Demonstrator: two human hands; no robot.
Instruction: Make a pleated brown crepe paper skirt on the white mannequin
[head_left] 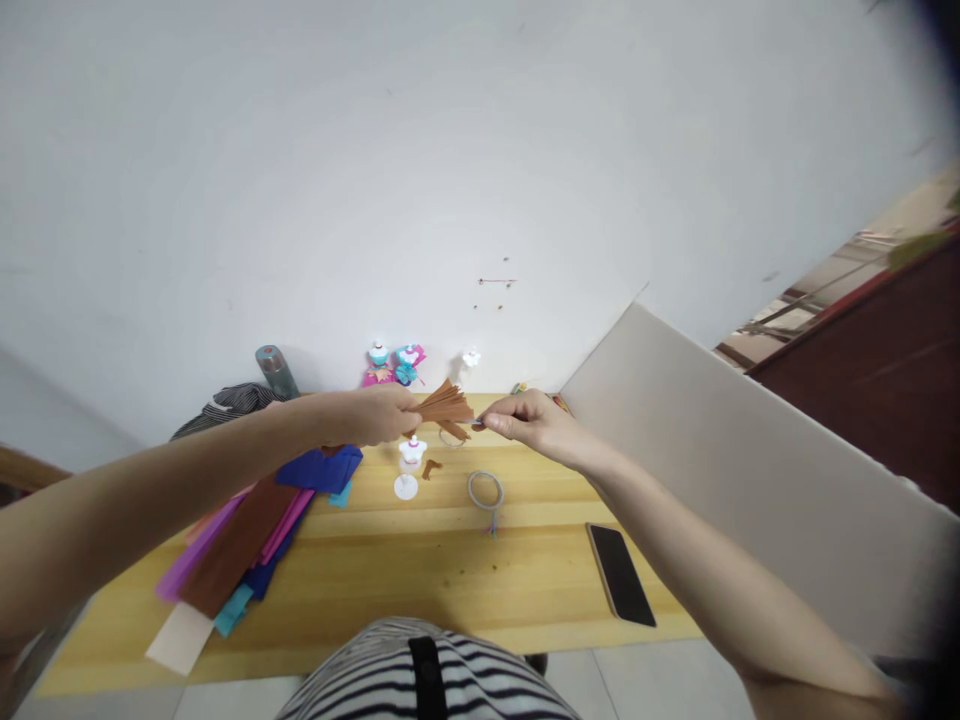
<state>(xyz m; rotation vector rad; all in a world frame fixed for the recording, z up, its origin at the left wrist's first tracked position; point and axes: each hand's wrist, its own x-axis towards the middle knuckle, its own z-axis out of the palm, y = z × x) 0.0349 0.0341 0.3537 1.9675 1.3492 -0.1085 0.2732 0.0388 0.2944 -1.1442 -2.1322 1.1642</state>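
1. While the left hand (379, 415) is closed around the gathered end of the brown fan (444, 405), held in the air above the far side of the table (450, 590), the pleats spread toward the right hand (525, 420). A slackening grip could, I judge, let the folds spring apart.
2. Thumb and forefinger of the right hand are pinched together at the fan's outer edge. A hard pull there may tear the thin paper or drag it out of the left fist.
3. Just below are a white stand (410, 455), a brown scrap (430, 468) and a ring (485, 490). A dropped fan or a sinking wrist could tip the stand.
4. Coloured sheets (247, 540) overhang the near-left table edge, so a brushing forearm could slide them off. The phone (620, 574) also lies close to the near edge.
5. Too small to tell is whether the right fingers hold the paper itself or something thin. The left palm is hidden, and the figures (394, 365) at the back are unclear.
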